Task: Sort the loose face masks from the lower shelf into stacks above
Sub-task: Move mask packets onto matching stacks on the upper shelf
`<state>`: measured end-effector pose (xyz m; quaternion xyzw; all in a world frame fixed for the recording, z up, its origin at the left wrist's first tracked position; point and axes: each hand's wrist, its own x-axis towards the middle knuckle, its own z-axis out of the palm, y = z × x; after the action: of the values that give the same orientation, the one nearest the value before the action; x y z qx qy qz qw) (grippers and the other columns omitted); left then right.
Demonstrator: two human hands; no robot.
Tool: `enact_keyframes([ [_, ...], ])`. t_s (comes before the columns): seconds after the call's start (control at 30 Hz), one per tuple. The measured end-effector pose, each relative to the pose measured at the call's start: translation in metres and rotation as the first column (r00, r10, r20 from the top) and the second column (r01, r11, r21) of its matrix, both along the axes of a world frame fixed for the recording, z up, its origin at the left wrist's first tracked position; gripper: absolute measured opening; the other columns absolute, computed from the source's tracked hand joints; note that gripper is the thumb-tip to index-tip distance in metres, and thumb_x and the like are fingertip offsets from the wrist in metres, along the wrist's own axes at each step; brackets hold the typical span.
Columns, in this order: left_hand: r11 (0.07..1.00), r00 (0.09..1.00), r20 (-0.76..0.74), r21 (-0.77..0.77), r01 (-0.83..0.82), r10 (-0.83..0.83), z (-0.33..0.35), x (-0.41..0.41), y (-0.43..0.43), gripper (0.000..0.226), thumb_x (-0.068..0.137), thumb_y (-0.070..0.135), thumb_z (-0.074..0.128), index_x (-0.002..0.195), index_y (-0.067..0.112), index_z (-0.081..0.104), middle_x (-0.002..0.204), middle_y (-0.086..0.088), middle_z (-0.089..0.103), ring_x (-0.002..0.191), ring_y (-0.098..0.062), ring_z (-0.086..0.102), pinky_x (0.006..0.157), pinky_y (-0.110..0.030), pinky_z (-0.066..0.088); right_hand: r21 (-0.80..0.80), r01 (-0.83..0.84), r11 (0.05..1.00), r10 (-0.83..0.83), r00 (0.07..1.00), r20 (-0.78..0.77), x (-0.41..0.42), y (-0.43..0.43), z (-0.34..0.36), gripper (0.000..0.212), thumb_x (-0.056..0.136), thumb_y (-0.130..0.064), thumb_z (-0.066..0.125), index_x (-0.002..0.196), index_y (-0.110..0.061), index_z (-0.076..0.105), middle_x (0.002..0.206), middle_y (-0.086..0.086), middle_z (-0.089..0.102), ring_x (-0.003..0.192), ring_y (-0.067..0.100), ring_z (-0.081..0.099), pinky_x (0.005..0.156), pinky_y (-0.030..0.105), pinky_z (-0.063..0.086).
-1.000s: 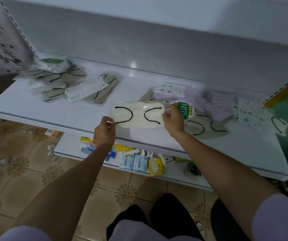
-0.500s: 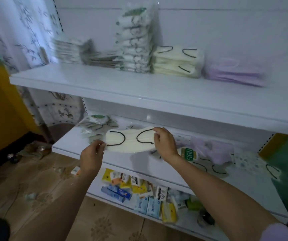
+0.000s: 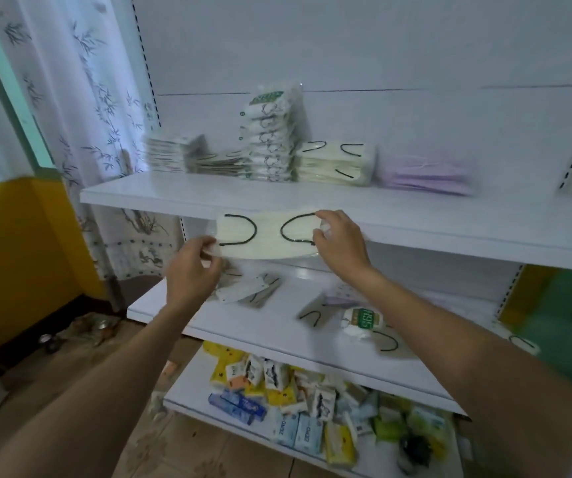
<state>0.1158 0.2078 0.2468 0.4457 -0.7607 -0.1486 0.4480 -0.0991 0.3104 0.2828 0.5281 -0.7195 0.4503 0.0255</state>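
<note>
I hold a cream face mask pack (image 3: 265, 236) with black ear loops flat in the air, level with the front edge of the upper shelf (image 3: 415, 219). My left hand (image 3: 193, 267) pinches its left end and my right hand (image 3: 341, 241) grips its right end. On the upper shelf stand stacks: a matching cream stack (image 3: 334, 163), a lilac stack (image 3: 426, 174), a tall white stack (image 3: 272, 132) and lower stacks (image 3: 174, 151) to the left. Loose masks (image 3: 248, 291) and a green-labelled pack (image 3: 362, 320) lie on the lower shelf (image 3: 271, 326).
The bottom shelf (image 3: 188, 398) holds a heap of small tissue packs (image 3: 298, 405). A patterned curtain (image 3: 81, 108) and a yellow wall (image 3: 12, 253) are at the left. Tiled floor lies below, with small litter near the shelf's foot.
Both hands have lifted the cream mask pack off the lower shelf up to the level of the upper shelf's edge. My view has tilted up, bringing the stacks above into sight.
</note>
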Motion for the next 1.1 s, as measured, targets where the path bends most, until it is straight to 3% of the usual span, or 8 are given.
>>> enact_keyframes([
  [0.13, 0.990, 0.994, 0.043, -0.098, 0.099, -0.095, 0.035, -0.043, -0.008, 0.033, 0.087, 0.013, 0.058, 0.119, 0.008, 0.056, 0.108, -0.004, 0.061, 0.087, -0.013, 0.056, 0.078, -0.029, 0.043, -0.086, 0.098, 0.992, -0.090, 0.992, 0.088, -0.033, 0.005, 0.034, 0.040, 0.088, -0.003, 0.049, 0.128, -0.009, 0.053, 0.130, 0.009, 0.052, 0.118, 0.024, 0.048, 0.095, 0.023, 0.036],
  [0.37, 0.949, 0.977, 0.052, -0.230, 0.215, -0.208, 0.071, -0.127, -0.061, 0.029, 0.088, 0.009, 0.057, 0.117, 0.009, 0.057, 0.108, -0.006, 0.063, 0.082, -0.017, 0.060, 0.078, -0.030, 0.043, -0.111, 0.223, 0.968, -0.223, 0.975, 0.011, -0.107, -0.025, 0.071, 0.046, 0.085, 0.002, 0.049, 0.130, -0.007, 0.053, 0.131, 0.013, 0.050, 0.118, 0.024, 0.049, 0.081, 0.006, 0.025],
  [0.53, 0.938, 0.965, 0.043, -0.229, 0.260, -0.257, 0.091, -0.194, -0.124, 0.029, 0.088, 0.008, 0.057, 0.117, 0.009, 0.058, 0.111, -0.009, 0.061, 0.080, -0.020, 0.057, 0.077, -0.030, 0.043, -0.110, 0.287, 0.952, -0.292, 0.956, -0.027, -0.162, -0.074, 0.091, 0.045, 0.085, -0.001, 0.050, 0.130, -0.007, 0.053, 0.131, 0.011, 0.050, 0.119, 0.024, 0.048, 0.082, 0.011, 0.027],
  [0.63, 0.933, 0.957, 0.065, -0.211, 0.290, -0.283, 0.109, -0.233, -0.160, 0.032, 0.089, 0.005, 0.053, 0.121, 0.009, 0.056, 0.117, -0.013, 0.057, 0.093, -0.030, 0.059, 0.084, -0.037, 0.045, -0.094, 0.321, 0.942, -0.325, 0.945, -0.035, -0.197, -0.106, 0.105, 0.044, 0.085, -0.004, 0.052, 0.129, -0.007, 0.054, 0.132, 0.011, 0.051, 0.120, 0.024, 0.048, 0.089, 0.018, 0.031],
  [0.7, 0.943, 0.963, 0.184, -0.235, 0.235, -0.195, 0.120, -0.257, -0.181, 0.035, 0.092, 0.006, 0.047, 0.126, 0.010, 0.052, 0.122, -0.012, 0.054, 0.103, -0.034, 0.056, 0.085, -0.041, 0.044, -0.094, 0.344, 0.934, -0.348, 0.937, -0.029, -0.217, -0.128, 0.111, 0.042, 0.085, -0.005, 0.053, 0.128, -0.007, 0.055, 0.131, 0.012, 0.051, 0.120, 0.025, 0.048, 0.092, 0.021, 0.033],
  [0.8, 0.928, 0.931, 0.364, -0.336, 0.160, -0.029, 0.127, -0.288, -0.206, 0.036, 0.092, 0.003, 0.041, 0.128, 0.006, 0.047, 0.126, -0.015, 0.049, 0.098, -0.039, 0.058, 0.076, -0.044, 0.045, -0.061, 0.362, 0.930, -0.363, 0.932, -0.004, -0.244, -0.162, 0.115, 0.041, 0.086, -0.010, 0.055, 0.128, -0.006, 0.055, 0.131, 0.013, 0.051, 0.120, 0.026, 0.049, 0.096, 0.025, 0.035],
  [1.03, 0.953, 0.787, 0.615, -0.264, 0.148, 0.048, 0.122, -0.327, -0.232, 0.028, 0.092, 0.001, 0.042, 0.120, 0.000, 0.043, 0.129, -0.019, 0.038, 0.096, -0.030, 0.060, 0.067, -0.030, 0.040, 0.120, 0.418, 0.900, -0.415, 0.908, -0.047, -0.275, -0.213, 0.100, 0.047, 0.091, -0.024, 0.058, 0.134, -0.007, 0.047, 0.134, 0.015, 0.042, 0.120, 0.030, 0.048, 0.095, 0.030, 0.038],
  [1.1, 0.969, 0.788, 0.615, -0.207, 0.134, 0.022, 0.121, -0.333, -0.236, 0.027, 0.091, 0.003, 0.041, 0.117, -0.001, 0.046, 0.131, -0.020, 0.037, 0.103, -0.031, 0.058, 0.076, -0.031, 0.043, 0.164, 0.432, 0.887, -0.418, 0.902, -0.112, -0.277, -0.223, 0.090, 0.044, 0.092, -0.027, 0.054, 0.132, -0.008, 0.049, 0.132, 0.015, 0.041, 0.117, 0.031, 0.049, 0.093, 0.031, 0.040],
])
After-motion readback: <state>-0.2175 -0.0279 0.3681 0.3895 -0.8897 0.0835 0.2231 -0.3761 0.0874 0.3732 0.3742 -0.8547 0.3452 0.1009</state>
